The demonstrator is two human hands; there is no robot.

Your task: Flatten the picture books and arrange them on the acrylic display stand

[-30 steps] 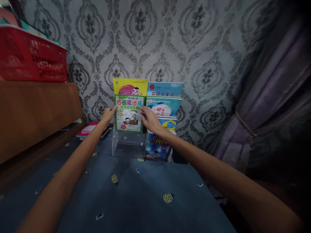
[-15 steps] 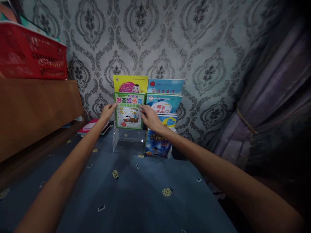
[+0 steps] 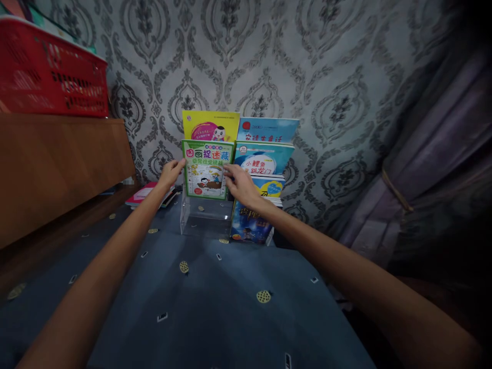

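Observation:
A green-bordered picture book [image 3: 207,174] stands upright in the left column of a clear acrylic book rack [image 3: 205,225]. My left hand [image 3: 171,171] is closed at the book's left edge, fingertips on its cover. At its right edge, my right hand [image 3: 243,183] grips with bent fingers. Behind it rises a yellow book [image 3: 210,120]. In the right column stand a light-blue book [image 3: 269,128], a teal-topped book [image 3: 265,156], a yellow-and-blue book [image 3: 272,185] partly behind my right hand, and a dark-blue book [image 3: 249,225] at the front.
A red plastic basket [image 3: 54,69] sits on a wooden cabinet [image 3: 65,169] to the left. Several books [image 3: 144,193] lie on the dark-blue cloth [image 3: 215,307] left of the rack. A purple curtain [image 3: 407,169] hangs at the right, and patterned wallpaper covers the wall behind.
The view has shifted slightly, so the rack sits a little higher in it. Both hands stay at the sides of the green-bordered book, which keeps its place in the rack.

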